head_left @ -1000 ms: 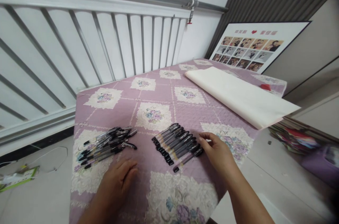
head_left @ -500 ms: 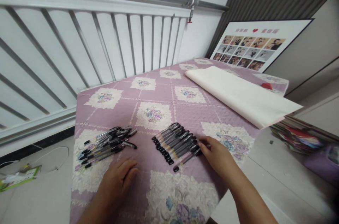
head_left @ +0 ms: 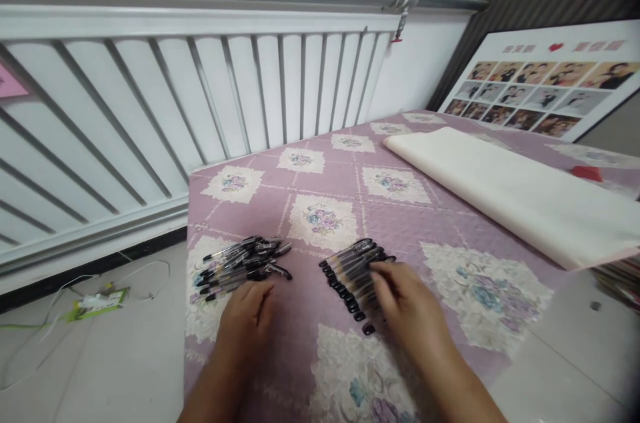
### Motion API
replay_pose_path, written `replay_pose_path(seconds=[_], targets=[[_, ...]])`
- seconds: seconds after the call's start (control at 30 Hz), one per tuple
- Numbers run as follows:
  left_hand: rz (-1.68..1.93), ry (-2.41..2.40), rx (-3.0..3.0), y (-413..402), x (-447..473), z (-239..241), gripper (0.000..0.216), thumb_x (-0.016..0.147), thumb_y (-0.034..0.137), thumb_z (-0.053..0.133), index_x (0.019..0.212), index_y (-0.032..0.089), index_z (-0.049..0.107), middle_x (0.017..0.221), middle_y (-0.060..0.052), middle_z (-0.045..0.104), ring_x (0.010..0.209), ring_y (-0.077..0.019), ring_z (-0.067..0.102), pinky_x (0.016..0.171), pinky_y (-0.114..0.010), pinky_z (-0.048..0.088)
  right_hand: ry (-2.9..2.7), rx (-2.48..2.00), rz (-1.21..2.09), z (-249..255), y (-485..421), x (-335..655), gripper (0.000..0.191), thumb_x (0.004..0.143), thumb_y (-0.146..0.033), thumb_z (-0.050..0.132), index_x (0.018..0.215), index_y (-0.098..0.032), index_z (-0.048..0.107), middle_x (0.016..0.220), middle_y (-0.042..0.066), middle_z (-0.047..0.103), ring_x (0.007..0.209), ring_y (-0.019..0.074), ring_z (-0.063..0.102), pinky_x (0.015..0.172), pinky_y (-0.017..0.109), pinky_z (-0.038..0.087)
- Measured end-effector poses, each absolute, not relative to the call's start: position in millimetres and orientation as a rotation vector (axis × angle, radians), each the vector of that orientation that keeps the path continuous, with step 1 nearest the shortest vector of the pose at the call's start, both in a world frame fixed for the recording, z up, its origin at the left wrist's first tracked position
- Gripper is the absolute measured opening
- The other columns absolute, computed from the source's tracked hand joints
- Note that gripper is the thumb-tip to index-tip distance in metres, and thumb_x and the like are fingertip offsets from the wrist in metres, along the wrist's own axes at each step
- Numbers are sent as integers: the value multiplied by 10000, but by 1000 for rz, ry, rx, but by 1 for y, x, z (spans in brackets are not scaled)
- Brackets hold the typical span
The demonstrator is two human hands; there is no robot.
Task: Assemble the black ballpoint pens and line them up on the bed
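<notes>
Left hand (head_left: 249, 316) curled, just nearside of the pen pile (head_left: 241, 265); right hand (head_left: 413, 303) bent over the right side of the pen row (head_left: 351, 265). Can't tell if either pinches anything: fingertips hidden. Floral cloth (head_left: 295, 316) under both. Pale sheet (head_left: 500, 176) beyond, right; radiator (head_left: 267, 86) at back.

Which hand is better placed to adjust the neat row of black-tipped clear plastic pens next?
Right hand, I'd judge: its fingers are over the row of pens. The left hand is farther off, beside the jumbled pile of similar pens.
</notes>
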State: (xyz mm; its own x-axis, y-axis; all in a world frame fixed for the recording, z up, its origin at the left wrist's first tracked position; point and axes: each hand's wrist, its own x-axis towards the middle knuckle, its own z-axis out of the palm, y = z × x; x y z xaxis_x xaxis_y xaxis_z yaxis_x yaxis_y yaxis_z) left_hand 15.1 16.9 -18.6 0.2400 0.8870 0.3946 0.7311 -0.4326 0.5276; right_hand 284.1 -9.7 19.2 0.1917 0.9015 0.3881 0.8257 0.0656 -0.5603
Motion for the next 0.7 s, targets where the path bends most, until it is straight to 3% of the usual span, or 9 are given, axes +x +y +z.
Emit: replay_pose_path(seconds=[0.2,0.4,0.6,0.7], targets=[[986,1727,2343,30,-1,-19,232,875,211,457,1030,186,629,1005,-83,640,960,-240,568,878,-414,446,-1952,-1543,292,15,-2,202,178,869,-177,473,943,-212,630,916,69,649,883,214,609,785,333,496],[782,1878,2348,35,-11,-17,199,862,175,487,986,192,642,990,-70,641,962,-241,556,885,-400,425,-1985,-1507,331,10,13,168,171,855,-139,498,926,-196,643,950,83,657,905,227,595,818,382,495],[610,1896,2336,31,-13,-11,184,849,169,518,971,222,645,980,-52,631,946,-235,551,871,-382,407,-2120,-1575,352,-7,26,154,306,797,-109,559,1083,-182,642,1290,108,568,1213,308,467,995,503,392],[578,1911,2324,29,-12,-9,187,856,176,510,973,226,647,957,-53,623,938,-235,542,848,-374,401,-2136,-1663,310,-12,29,154,343,785,-133,577,1116,-202,637,1330,106,538,1246,330,433,990,530,382]])
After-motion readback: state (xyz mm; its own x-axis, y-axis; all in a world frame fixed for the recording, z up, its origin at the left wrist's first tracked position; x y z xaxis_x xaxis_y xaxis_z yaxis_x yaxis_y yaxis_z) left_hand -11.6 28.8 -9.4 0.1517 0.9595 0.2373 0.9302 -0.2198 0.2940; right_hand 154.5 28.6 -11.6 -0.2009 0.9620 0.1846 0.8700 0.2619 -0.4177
